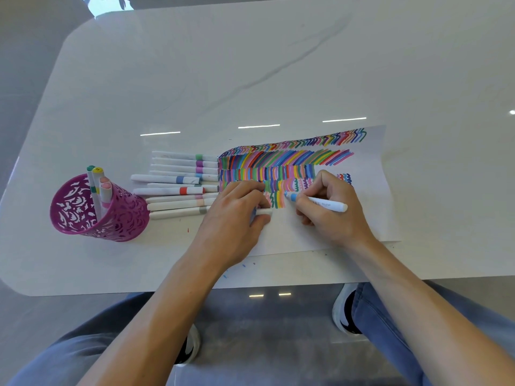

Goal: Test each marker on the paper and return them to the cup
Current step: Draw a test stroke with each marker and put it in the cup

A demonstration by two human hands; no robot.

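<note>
1. The right hand [331, 210] grasps a light-blue marker [323, 203] in a writing grip. The fingers are curled round its white barrel, and its blue tip is down on the paper [373, 190], just right of the lowest row of strokes.
2. The left hand [234, 215] lies on the left part of the paper with its fingers curled round a white piece [264, 212]. Only the end pokes out from the fingers (cap or barrel, I cannot tell).
3. The paper sits near the table's near edge, right of the middle. Rows of coloured strokes and squiggles fill its far and left parts, and its near right part is bare.
4. A magenta filigree cup [117, 218] stands near the left edge of the white marble-look table [250, 65], well apart from the paper. It leans toward the camera in this wide view.
5. Four markers in the cup [97, 176] stand upright, with green, yellow and pink ends showing.
6. A row of loose markers [178, 179] lies flat between the cup and the paper's left edge. They are roughly parallel, white barrels with coloured bands, and the right ends of some reach the paper or the left hand.
7. Below the near edge are blue jeans [390, 316] and a white shoe [344, 310] on a grey floor.
</note>
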